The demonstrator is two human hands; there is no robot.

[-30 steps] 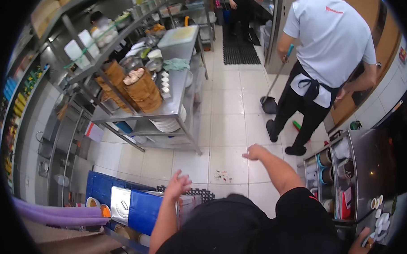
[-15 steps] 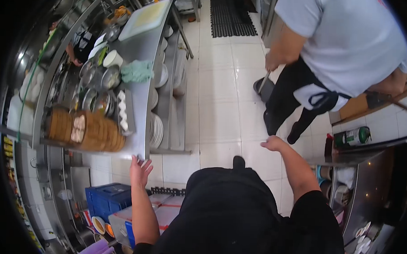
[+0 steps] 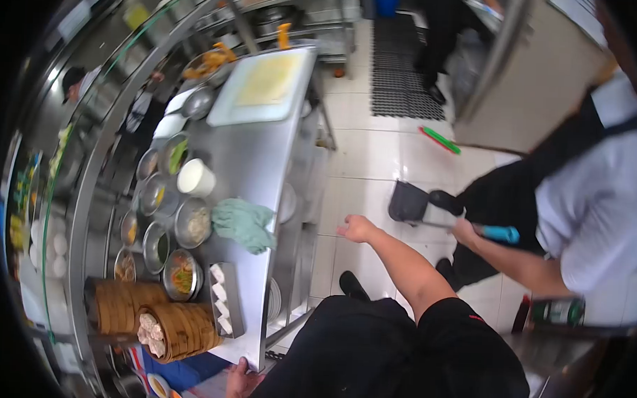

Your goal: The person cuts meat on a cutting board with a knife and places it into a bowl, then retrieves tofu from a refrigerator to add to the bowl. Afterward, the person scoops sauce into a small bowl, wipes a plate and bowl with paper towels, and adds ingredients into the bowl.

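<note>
My left hand (image 3: 239,384) is at the near corner of the steel worktable (image 3: 258,316), thumb up against its edge; the other fingers are partly hidden, and it appears to hold nothing. Above it on the table is a narrow metal tray (image 3: 230,329) with several white pieces in a row. Beside that lies a stack of bamboo steamers (image 3: 191,329) tipped on its side, pale dumplings (image 3: 150,333) showing at its open end. My right hand (image 3: 357,229) hangs over the tiled floor with its fingers loosely curled and nothing visible in them.
Metal bowls of food (image 3: 183,271), a white tub (image 3: 196,177), a green cloth (image 3: 244,224) and a cutting board (image 3: 265,88) cover the worktable. A co-worker (image 3: 592,187) at right holds a long-handled dustpan (image 3: 408,201). A green-and-red object (image 3: 440,140) lies on the floor near a black mat (image 3: 404,69).
I have moved forward along the worktable, which now appears larger. My left hand has come to its corner. The co-worker has turned and shifted right; another person's legs show at the top.
</note>
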